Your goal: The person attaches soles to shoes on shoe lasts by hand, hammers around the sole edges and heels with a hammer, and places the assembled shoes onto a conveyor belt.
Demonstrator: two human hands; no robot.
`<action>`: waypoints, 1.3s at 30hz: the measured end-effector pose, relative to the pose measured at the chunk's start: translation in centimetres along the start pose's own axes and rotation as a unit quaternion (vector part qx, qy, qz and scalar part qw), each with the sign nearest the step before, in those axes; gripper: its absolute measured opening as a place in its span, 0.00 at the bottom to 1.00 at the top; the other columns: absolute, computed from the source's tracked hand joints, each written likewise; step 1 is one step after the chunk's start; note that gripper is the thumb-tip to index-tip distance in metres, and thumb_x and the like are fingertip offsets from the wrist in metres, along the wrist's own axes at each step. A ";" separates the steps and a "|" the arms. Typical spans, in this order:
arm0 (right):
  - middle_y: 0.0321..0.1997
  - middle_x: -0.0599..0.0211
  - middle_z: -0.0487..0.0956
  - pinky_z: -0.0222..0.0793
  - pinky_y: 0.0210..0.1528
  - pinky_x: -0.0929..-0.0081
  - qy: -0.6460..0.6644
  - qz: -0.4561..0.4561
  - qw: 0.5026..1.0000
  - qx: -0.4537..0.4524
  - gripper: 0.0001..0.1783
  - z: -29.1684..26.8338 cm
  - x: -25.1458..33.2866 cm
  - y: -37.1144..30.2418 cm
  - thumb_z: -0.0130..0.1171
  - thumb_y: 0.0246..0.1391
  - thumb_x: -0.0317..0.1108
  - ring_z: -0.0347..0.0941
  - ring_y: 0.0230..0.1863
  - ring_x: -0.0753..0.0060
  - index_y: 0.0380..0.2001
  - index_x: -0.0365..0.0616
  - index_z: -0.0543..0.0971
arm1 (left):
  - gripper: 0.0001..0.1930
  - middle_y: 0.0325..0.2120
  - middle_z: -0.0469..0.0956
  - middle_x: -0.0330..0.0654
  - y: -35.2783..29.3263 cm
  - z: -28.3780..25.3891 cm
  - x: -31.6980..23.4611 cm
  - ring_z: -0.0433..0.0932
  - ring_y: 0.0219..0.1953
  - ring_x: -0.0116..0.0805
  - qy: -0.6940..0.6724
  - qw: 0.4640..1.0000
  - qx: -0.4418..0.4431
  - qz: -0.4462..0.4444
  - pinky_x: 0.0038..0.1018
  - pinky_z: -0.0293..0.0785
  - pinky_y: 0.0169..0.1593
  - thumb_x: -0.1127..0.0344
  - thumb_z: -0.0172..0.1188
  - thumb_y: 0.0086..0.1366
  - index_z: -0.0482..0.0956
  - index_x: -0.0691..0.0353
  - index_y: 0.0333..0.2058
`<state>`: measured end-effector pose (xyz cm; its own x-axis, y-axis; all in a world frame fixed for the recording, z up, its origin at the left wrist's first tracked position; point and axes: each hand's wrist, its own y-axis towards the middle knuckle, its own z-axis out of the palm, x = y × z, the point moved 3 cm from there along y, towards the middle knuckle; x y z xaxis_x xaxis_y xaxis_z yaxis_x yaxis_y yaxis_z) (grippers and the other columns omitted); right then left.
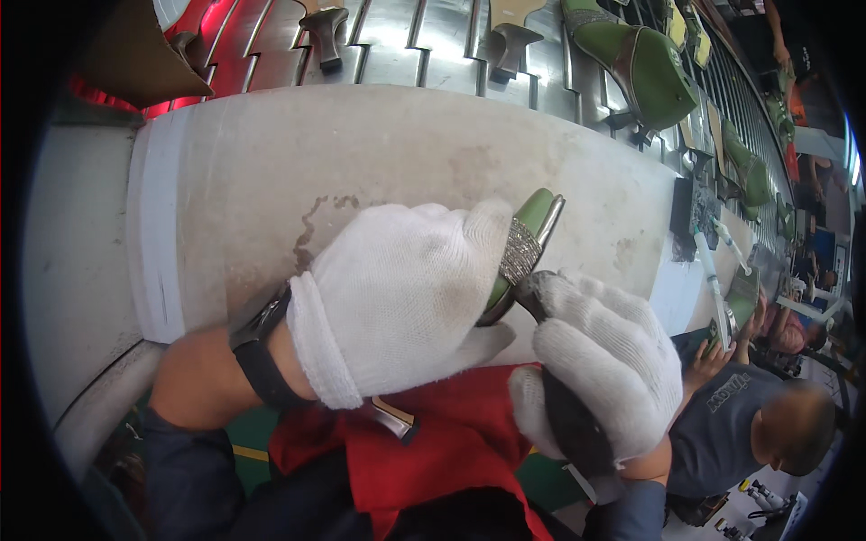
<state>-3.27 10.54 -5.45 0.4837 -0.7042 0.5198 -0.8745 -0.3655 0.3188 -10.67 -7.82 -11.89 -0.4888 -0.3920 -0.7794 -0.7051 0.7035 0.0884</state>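
A green high-heeled shoe (535, 209) with a glittery band and a silver sole edge is held in my left hand (406, 279). That hand wears a white knit glove and covers most of the shoe. A silver heel (394, 420) sticks out below its wrist, over the red apron. My right hand (604, 370), also in a white glove, is closed around a black-handled tool (575, 422). A dark rounded tip (532, 293) shows by its fingers, against the shoe beside the glittery band. What kind of tool it is cannot be made out.
A pale, stained worktop (406, 135) lies before me. Beyond it runs a metal slat conveyor (388, 54) carrying soles with heels and another green shoe (654, 77). A cardboard box (135, 54) stands far left. At right, a co-worker (722, 415) handles a green shoe.
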 end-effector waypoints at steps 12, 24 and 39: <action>0.61 0.33 0.83 0.87 0.59 0.50 0.346 0.163 0.857 -0.346 0.29 -2.9 -1.0 -4.5 0.59 0.69 0.44 0.85 0.57 0.36 0.61 0.29 0.75 | 0.36 0.38 0.86 0.54 -0.4 -0.8 -0.5 0.88 0.41 0.57 0.061 0.996 0.033 -0.049 0.45 0.84 0.46 0.52 0.79 0.56 0.77 0.66 0.59; 0.58 0.43 0.88 0.82 0.65 0.62 0.369 0.223 0.899 -0.075 0.17 1.3 -0.4 -3.0 0.71 0.61 0.21 0.87 0.61 0.58 0.53 0.34 0.83 | 0.39 0.40 0.88 0.54 -0.7 -1.2 -0.3 0.90 0.40 0.57 0.015 1.000 -0.004 -0.022 0.44 0.86 0.46 0.54 0.81 0.55 0.78 0.68 0.62; 0.51 0.54 0.88 0.79 0.61 0.67 0.426 0.329 0.829 -0.153 0.13 4.3 -10.1 0.9 0.59 0.71 0.28 0.86 0.54 0.61 0.52 0.32 0.83 | 0.44 0.44 0.87 0.59 -0.6 -3.6 -1.2 0.90 0.44 0.56 0.052 0.994 -0.003 -0.093 0.41 0.85 0.51 0.57 0.81 0.53 0.75 0.73 0.64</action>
<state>-9.11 14.70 -13.81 -0.1320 0.0422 0.9904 -0.9721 0.1901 -0.1376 -11.54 -9.90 -8.72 -0.4002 -0.5738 -0.7146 -0.7909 0.6101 -0.0469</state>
